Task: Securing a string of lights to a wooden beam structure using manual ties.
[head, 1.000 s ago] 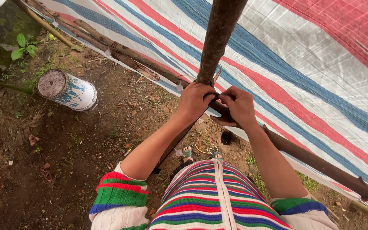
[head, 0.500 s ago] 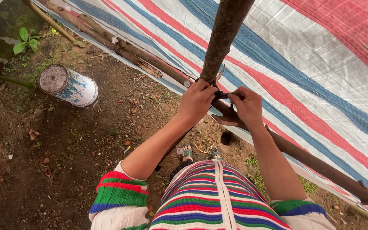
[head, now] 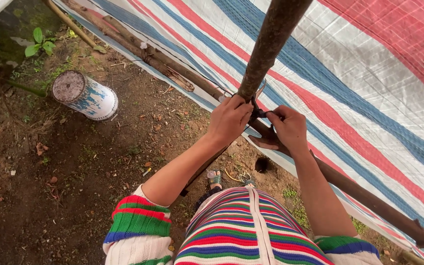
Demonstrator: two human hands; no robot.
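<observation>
Both hands are gripping at the upright brown wooden pole (head: 270,44): left hand (head: 230,119) closed against it, right hand (head: 285,128) pinching a thin dark cord (head: 259,112) beside it

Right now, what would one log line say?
left hand: on upright pole | right hand: pinching dark tie | striped tarp behind | can on dirt

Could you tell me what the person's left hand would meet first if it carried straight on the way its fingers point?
The left hand points up and right at the upright wooden pole, which its fingers already touch at the dark tie. Beyond the pole lies the striped tarp, though depth is unclear.
</observation>
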